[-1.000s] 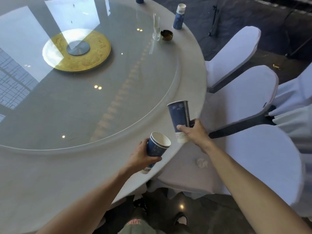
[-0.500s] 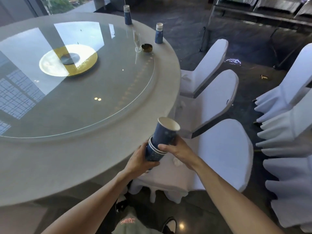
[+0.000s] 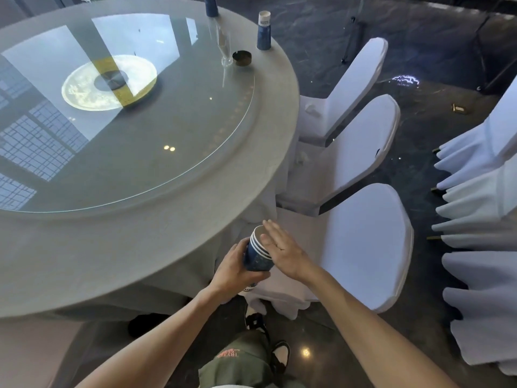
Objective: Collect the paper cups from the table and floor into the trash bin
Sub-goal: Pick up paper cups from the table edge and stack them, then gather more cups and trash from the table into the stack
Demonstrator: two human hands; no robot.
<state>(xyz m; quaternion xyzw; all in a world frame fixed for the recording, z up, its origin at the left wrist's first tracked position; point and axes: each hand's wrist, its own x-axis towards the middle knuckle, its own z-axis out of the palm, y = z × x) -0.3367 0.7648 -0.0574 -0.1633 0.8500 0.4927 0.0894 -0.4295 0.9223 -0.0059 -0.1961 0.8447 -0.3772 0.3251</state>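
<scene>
A nested stack of blue paper cups [image 3: 258,254] with white rims is held just off the near edge of the round table [image 3: 156,247]. My left hand [image 3: 233,271] wraps around the stack's lower part. My right hand [image 3: 281,249] lies flat, fingers stretched, against the stack's mouth. Two upside-down stacks of blue cups stand at the table's far rim: one [image 3: 263,30] right of the ashtray, another [image 3: 211,5] cut off by the top of the picture. No trash bin is in view.
A glass turntable [image 3: 126,152] covers most of the table, with a tall glass [image 3: 225,49] and an ashtray [image 3: 242,57] at its far edge. White-covered chairs [image 3: 361,247] crowd the right side. A small object [image 3: 458,108] lies on the dark floor.
The cup in my right hand went fully down into the stack in my left hand. My right hand let go and now rests flat on the stack's mouth.
</scene>
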